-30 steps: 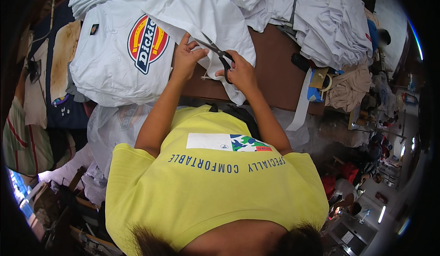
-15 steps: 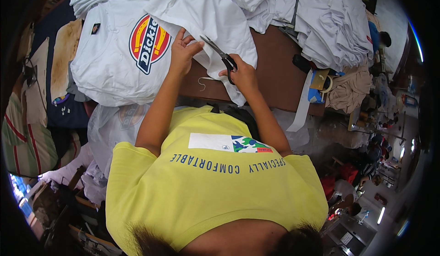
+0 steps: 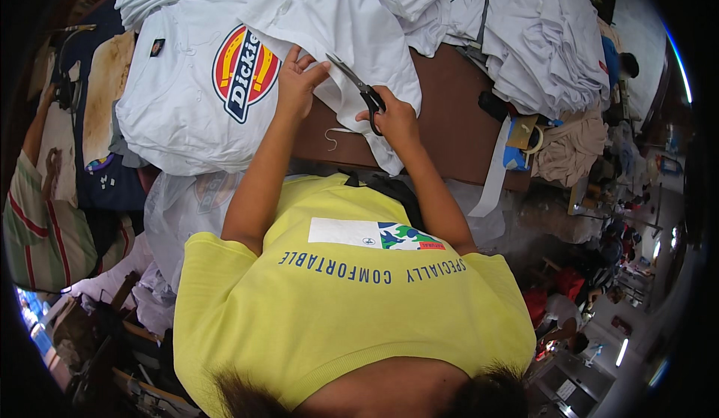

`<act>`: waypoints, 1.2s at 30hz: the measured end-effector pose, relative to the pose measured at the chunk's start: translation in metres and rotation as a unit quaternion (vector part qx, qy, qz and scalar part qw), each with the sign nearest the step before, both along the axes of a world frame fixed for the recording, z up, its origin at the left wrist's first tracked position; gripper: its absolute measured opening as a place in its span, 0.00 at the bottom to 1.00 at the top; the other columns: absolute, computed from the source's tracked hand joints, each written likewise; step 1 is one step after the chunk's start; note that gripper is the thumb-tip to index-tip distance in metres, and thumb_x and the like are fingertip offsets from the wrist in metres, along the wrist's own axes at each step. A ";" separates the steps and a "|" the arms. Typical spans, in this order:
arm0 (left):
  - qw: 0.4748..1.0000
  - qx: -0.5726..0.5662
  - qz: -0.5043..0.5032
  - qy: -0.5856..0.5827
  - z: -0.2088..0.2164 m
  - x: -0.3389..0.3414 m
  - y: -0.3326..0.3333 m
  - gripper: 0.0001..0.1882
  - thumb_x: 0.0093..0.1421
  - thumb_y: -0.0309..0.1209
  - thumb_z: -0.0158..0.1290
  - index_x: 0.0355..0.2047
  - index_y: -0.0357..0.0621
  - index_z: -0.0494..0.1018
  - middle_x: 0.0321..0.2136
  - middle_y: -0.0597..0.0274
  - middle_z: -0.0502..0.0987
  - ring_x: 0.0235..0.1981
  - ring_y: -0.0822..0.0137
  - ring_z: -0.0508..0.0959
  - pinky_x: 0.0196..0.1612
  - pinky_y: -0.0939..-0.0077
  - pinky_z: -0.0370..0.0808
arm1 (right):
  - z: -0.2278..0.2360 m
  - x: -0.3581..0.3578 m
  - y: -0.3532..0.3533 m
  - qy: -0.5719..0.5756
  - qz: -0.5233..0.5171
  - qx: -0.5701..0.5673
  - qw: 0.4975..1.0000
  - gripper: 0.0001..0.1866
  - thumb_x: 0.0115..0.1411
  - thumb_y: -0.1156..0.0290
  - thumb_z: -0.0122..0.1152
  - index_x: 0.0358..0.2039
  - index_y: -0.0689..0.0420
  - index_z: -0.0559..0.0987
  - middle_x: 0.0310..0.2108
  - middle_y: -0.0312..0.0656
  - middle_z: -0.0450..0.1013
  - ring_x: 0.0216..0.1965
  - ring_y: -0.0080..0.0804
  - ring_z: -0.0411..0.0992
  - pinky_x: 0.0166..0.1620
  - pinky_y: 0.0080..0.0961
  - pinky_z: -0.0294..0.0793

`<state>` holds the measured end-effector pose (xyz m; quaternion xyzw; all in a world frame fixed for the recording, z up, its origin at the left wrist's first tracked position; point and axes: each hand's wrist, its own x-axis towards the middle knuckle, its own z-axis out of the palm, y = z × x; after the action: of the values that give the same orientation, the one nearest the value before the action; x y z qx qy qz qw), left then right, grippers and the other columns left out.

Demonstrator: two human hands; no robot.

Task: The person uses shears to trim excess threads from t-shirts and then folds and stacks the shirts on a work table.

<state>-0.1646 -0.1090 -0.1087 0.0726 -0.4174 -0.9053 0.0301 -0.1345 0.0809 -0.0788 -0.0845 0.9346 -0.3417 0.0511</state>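
My left hand [image 3: 299,87] is closed in a pinch at the edge of a white T-shirt [image 3: 352,25], bunched up in front of me. In my right hand [image 3: 398,124] is a pair of black-handled scissors [image 3: 368,96], with its blades pointing up and left over the cloth, close to my left fingertips. Whether the blades touch the fabric I cannot tell. To the left lies another white T-shirt [image 3: 176,81] with a round red and yellow print, spread face up. A loose white thread [image 3: 331,139] rests on the brown tabletop [image 3: 457,126] below my hands.
A tall pile of white garments [image 3: 543,43] stands at the far right. Nearer are a tape roll [image 3: 535,139], a blue item and beige cloth [image 3: 573,144]. At the left, a co-worker in a striped shirt [image 3: 56,242] is beside an ironing surface [image 3: 108,88].
My scissors have shifted slightly left; my left hand stays nearly in place. At the left, the co-worker's arm and hand have moved over the pale cloth.
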 end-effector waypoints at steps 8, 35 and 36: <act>0.999 -0.031 -0.020 0.032 -0.004 0.000 -0.004 0.31 0.49 0.13 0.53 0.53 0.37 0.56 0.38 0.58 0.73 0.37 0.70 0.76 0.39 0.81 0.75 | 0.015 -0.007 -0.014 0.111 0.023 0.028 0.993 0.31 0.35 0.54 0.71 0.38 0.56 0.72 0.21 0.44 0.72 0.22 0.38 0.72 0.26 0.31 0.68; 1.000 -0.012 0.027 0.000 0.002 -0.016 -0.019 0.31 0.49 0.15 0.53 0.53 0.38 0.56 0.41 0.58 0.72 0.39 0.69 0.75 0.43 0.76 0.74 | -0.004 -0.023 -0.017 0.016 0.015 0.003 1.000 0.33 0.34 0.54 0.73 0.40 0.54 0.73 0.17 0.41 0.69 0.18 0.35 0.69 0.24 0.28 0.67; 0.999 -0.013 0.031 0.005 0.001 -0.016 -0.019 0.30 0.49 0.15 0.53 0.53 0.38 0.57 0.40 0.57 0.72 0.39 0.69 0.75 0.42 0.76 0.74 | -0.003 -0.023 -0.019 0.041 0.016 0.021 0.999 0.33 0.33 0.54 0.73 0.41 0.54 0.73 0.17 0.41 0.69 0.18 0.35 0.68 0.24 0.28 0.67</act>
<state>-0.1805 -0.1276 -0.1075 0.0802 -0.4267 -0.8988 0.0610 -0.1578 0.0617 -0.0822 -0.1127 0.9413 -0.3175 0.0198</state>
